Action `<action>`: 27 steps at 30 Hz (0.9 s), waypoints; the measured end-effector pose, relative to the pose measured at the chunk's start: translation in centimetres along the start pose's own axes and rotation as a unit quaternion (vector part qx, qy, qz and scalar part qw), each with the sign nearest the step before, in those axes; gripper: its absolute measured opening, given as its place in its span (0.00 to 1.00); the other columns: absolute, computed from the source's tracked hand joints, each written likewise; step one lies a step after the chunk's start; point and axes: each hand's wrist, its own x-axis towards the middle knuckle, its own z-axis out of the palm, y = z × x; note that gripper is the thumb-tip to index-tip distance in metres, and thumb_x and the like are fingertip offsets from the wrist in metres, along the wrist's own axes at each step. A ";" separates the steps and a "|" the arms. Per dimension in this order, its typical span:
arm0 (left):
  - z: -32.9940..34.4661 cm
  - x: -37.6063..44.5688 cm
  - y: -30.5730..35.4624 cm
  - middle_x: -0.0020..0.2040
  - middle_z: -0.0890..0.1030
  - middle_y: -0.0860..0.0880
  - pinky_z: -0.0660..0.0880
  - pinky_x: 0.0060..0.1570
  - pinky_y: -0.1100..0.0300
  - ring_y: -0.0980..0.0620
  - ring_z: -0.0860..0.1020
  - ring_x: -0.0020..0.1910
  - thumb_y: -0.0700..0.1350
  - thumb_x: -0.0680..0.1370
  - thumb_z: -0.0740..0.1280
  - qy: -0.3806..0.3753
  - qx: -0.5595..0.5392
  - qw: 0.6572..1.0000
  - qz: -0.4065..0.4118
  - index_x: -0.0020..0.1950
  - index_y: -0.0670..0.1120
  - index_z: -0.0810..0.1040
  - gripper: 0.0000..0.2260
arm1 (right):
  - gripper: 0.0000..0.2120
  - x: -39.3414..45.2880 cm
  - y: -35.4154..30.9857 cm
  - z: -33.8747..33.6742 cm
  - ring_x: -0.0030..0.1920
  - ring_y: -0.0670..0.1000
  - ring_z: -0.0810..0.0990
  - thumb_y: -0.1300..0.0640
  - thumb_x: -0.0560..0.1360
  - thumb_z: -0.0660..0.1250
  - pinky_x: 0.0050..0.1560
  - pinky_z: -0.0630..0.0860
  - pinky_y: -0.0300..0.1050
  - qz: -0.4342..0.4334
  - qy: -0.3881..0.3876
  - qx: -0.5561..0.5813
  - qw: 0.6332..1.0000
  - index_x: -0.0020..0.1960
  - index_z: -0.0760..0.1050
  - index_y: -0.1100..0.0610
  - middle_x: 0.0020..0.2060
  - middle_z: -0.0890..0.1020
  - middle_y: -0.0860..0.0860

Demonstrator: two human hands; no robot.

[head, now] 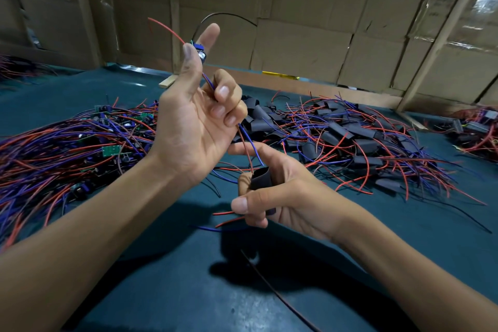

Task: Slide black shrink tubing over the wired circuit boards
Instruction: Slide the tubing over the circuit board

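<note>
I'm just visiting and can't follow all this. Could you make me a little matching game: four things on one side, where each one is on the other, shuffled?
Things:
1. small circuit board
2. black shrink tube piece
3. pile of bare green boards with wires
4. heap of black tube pieces

Places:
A. on the mat, at the right of the picture
B. pinched high up in the left hand
C. on the mat, at the left of the picture
D. held low in the right hand

Pairs: 1-B, 2-D, 3-C, 4-A
</note>
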 end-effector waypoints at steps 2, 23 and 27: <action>0.0 0.0 0.1 0.31 0.65 0.51 0.60 0.33 0.61 0.54 0.56 0.30 0.55 0.86 0.50 0.005 -0.002 1.000 0.004 0.79 0.51 0.63 0.22 | 0.34 0.1 0.1 -0.1 0.26 0.51 0.69 0.74 0.67 0.70 0.32 0.64 0.45 0.007 -0.002 0.002 1.000 0.70 0.66 0.58 0.32 0.71 0.58; -0.1 -0.2 -0.6 0.31 0.64 0.50 0.58 0.33 0.59 0.53 0.55 0.31 0.53 0.87 0.49 -0.032 0.045 0.998 0.009 0.78 0.50 0.65 0.20 | 0.36 -0.2 -0.6 -0.2 0.24 0.51 0.67 0.74 0.67 0.68 0.30 0.64 0.45 -0.020 0.019 0.060 0.998 0.73 0.63 0.62 0.27 0.70 0.56; 0.2 -0.4 -0.6 0.31 0.67 0.50 0.58 0.33 0.58 0.52 0.55 0.30 0.52 0.87 0.49 -0.060 0.066 0.996 -0.004 0.77 0.46 0.65 0.21 | 0.32 0.1 -0.4 -0.5 0.27 0.53 0.68 0.69 0.68 0.72 0.32 0.62 0.48 -0.005 0.069 -0.023 0.997 0.70 0.68 0.59 0.28 0.70 0.57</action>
